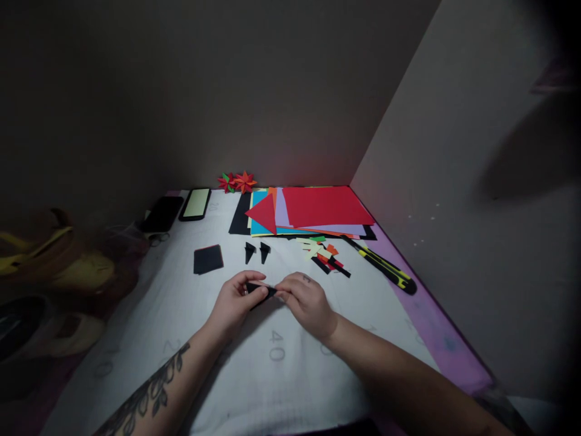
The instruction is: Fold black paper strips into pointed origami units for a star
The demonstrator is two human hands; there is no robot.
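A small folded piece of black paper [262, 293] is held up between my two hands, over the white cloth. My left hand [236, 297] pinches its left side, thumb across the front. At the right tip, the fingers of my right hand [308, 303] close on the same black paper. Just beyond my hands lie two folded black paper pieces [256, 253] with pointed ends. To their left rests a stack of black paper squares [209, 259], slightly uneven at the edges.
Paper strips [324, 254] in several colours lie ahead of my right hand, beside a yellow-black utility knife [385, 266]. Coloured sheets [327, 206], two folded paper stars [245, 181], a phone [196, 204] and a dark flat object [163, 214] sit at the back. Walls stand behind and right.
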